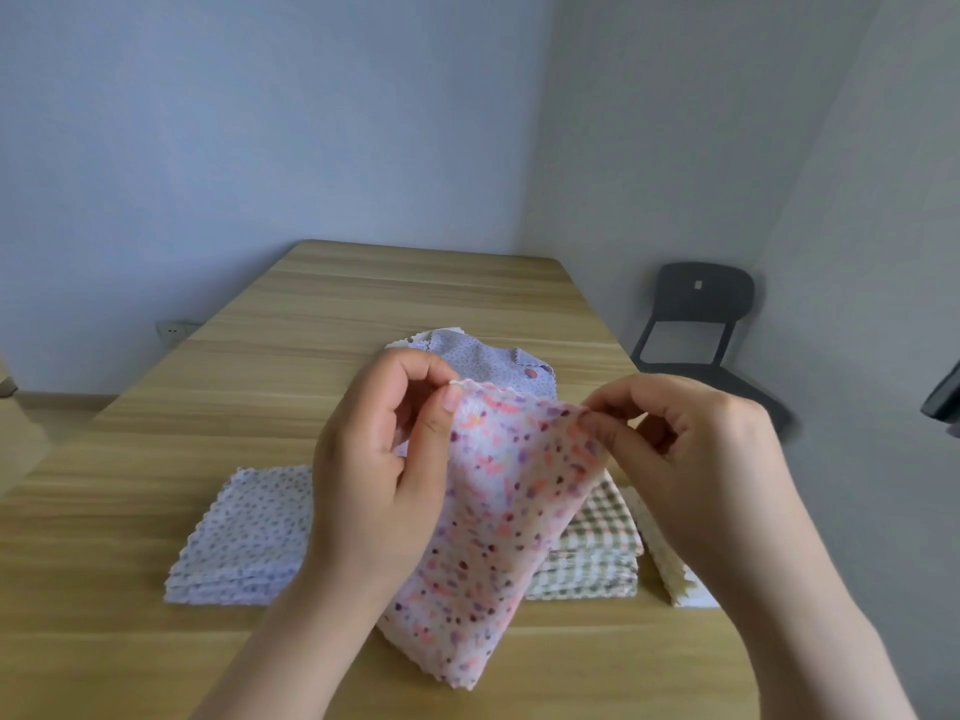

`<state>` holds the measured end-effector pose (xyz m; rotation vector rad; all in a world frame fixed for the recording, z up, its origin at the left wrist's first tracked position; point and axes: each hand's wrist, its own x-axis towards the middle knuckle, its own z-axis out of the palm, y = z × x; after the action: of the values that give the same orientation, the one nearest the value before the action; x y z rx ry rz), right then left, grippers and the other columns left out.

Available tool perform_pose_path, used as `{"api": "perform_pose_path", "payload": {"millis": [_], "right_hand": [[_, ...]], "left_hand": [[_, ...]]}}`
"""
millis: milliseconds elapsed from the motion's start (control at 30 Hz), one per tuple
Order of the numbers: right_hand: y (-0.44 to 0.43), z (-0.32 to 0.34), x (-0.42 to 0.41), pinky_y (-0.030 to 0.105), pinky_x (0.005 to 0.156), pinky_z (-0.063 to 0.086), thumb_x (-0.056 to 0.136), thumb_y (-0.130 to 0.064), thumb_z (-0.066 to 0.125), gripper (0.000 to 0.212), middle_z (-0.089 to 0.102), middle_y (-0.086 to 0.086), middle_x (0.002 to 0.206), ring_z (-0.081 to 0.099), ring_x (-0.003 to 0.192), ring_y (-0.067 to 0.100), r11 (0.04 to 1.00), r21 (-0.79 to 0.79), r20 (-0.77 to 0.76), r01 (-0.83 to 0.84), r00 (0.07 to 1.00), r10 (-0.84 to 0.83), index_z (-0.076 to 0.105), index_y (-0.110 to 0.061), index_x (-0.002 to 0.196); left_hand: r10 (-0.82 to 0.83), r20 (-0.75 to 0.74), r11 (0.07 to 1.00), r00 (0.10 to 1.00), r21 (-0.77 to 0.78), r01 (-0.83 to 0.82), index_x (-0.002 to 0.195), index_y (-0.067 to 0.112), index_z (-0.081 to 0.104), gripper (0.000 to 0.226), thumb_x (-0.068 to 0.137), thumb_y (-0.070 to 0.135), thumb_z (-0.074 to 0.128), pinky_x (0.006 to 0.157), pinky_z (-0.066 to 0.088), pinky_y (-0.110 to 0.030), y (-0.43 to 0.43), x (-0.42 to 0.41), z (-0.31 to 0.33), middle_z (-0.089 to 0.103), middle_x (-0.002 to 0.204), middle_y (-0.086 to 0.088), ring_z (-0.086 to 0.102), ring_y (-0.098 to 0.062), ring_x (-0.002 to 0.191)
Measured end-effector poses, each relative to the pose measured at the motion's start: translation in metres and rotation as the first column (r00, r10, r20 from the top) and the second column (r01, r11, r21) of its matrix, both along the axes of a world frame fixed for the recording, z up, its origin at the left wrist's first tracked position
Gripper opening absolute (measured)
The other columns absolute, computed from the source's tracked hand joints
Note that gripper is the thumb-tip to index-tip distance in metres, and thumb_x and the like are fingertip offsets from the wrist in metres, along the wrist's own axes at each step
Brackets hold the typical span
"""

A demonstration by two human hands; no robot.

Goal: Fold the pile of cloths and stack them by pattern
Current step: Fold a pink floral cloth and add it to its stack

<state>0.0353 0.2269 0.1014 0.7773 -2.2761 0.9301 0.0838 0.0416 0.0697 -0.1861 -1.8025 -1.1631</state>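
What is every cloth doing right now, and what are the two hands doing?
Pink spotted cloth: held up, hanging from its top edge.
Left hand: pinches the cloth's top left corner.
Right hand: pinches its top right corner.
Lilac stack: folded, piled on the table.
Green check stack: folded, piled.
Cream cloths: stacked, partly hidden by the right arm.
Loose lilac cloths: unfolded, lying behind.

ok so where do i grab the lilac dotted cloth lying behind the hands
On the lilac dotted cloth, pinch the scalloped right-hand corner, coming from the right with the right hand once it is free. That corner juts out exposed on the table. The rest is rumpled and partly hidden behind the pink spotted cloth.
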Motion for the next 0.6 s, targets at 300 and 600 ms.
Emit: {"api": "perform_pose_path", "payload": {"millis": [300, 600], "right_hand": [[0.007, 0.008, 0.005, 0.006, 0.069, 0.038, 0.072, -0.019, 0.083, 0.015, 0.055, -0.008, 0.1, 0.052, 0.077, -0.002, 0.996, -0.042, -0.013, 0.08, 0.997, -0.081, 0.074, -0.029, 0.077], [-0.003, 0.018, 0.023, 0.001, 0.073, 0.038, 0.088, -0.034, 0.067, 0.022, 0.067, -0.027, 0.101, 0.054, 0.078, -0.022, 0.995, -0.039, 0.191, -0.087, 0.977, 0.093, 0.068, -0.035, 0.11]], "left_hand": [[-0.074, -0.008, 0.991, 0.997, 0.107, 0.075, 0.087, 0.022, 0.061, 0.009, 0.091, 0.014, 0.057, 0.069, 0.045, -0.013, 0.002, 0.0, 0.011, 0.063, 0.079, 0.006, 0.058, -0.005, 0.073], [-0.259, 0.117, 0.961, 0.959, 0.134, 0.243, 0.082, 0.028, 0.067, 0.007, 0.083, 0.021, 0.069, 0.067, 0.047, -0.012, 0.016, 0.0, 0.018, 0.069, 0.076, 0.01, 0.063, -0.004, 0.07]]}}
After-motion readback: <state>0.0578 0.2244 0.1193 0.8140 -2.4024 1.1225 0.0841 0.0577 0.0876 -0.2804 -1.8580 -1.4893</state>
